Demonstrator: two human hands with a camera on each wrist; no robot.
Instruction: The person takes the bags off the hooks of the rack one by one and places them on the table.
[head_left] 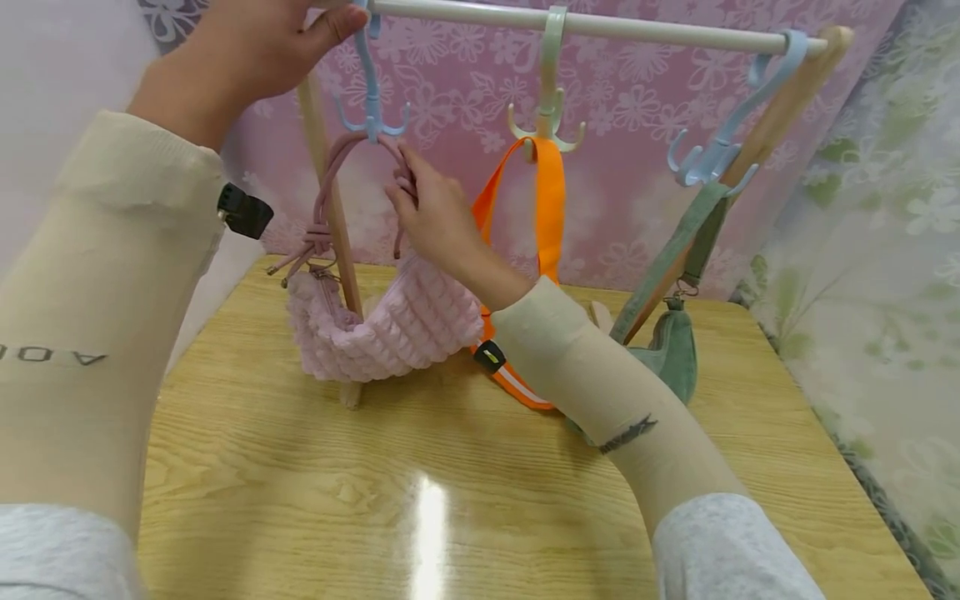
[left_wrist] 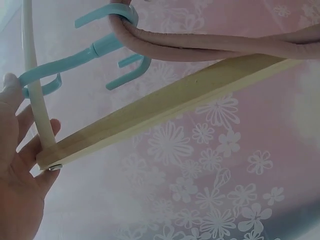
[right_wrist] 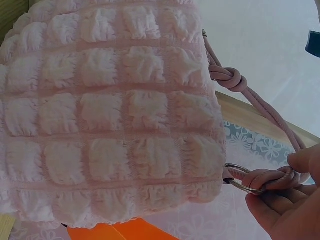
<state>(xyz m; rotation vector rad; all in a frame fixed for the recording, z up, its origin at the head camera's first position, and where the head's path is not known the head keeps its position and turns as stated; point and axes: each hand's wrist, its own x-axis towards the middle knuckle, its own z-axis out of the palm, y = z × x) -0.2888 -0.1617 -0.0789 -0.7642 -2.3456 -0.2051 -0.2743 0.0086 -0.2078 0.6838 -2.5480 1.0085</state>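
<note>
A pink puffy handbag [head_left: 390, 325] hangs by its cord handle [head_left: 335, 171] from a blue swivel hook [head_left: 371, 83] on the white rail [head_left: 660, 32]. My right hand [head_left: 442, 212] pinches the handle near its right knot. In the right wrist view, the fingers [right_wrist: 272, 210] and thumb hold the knotted cord beside a metal ring [right_wrist: 243, 184] on the bag. Up at the rail's left end is my left hand [head_left: 251, 62]. The left wrist view shows its fingers [left_wrist: 30, 150] behind the rail and its thumb against the blue hook's top.
An orange strap bag [head_left: 550, 208] hangs from a pale green hook [head_left: 550, 92] at the rail's middle. At the right, a green bag [head_left: 675, 354] hangs from another blue hook [head_left: 712, 150]. Wooden legs [head_left: 795, 100] hold up the rail over a wooden table [head_left: 315, 475].
</note>
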